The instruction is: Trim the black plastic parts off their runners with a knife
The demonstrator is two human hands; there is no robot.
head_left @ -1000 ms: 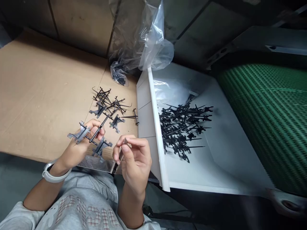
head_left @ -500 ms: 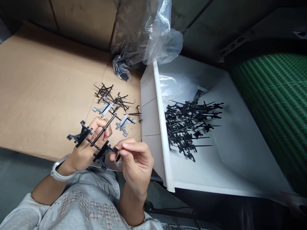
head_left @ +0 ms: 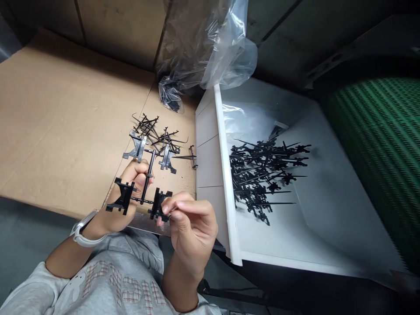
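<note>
My left hand is closed around a black plastic sprue, holding it up over the table edge. Four-armed moulded parts hang on the sprue's short side runners: two at its far end, greyish in the light, and two dark ones nearer me. The near left bracket-like part is beside my left fingers. My right hand pinches the near right bracket-like part, its thumb and forefinger pressed together at that part's edge. Whether something thin also sits between those fingertips is unclear.
Bare black sprues lie piled on the cardboard-covered table. To the right, a white bin holds a heap of black plastic parts. Clear plastic sheeting hangs behind. A green ribbed surface stands at far right.
The sprue has been tilted, so its bracket-like parts now face me more squarely. My right fingers have shifted slightly rightward with the near right part. The view has moved a little.
</note>
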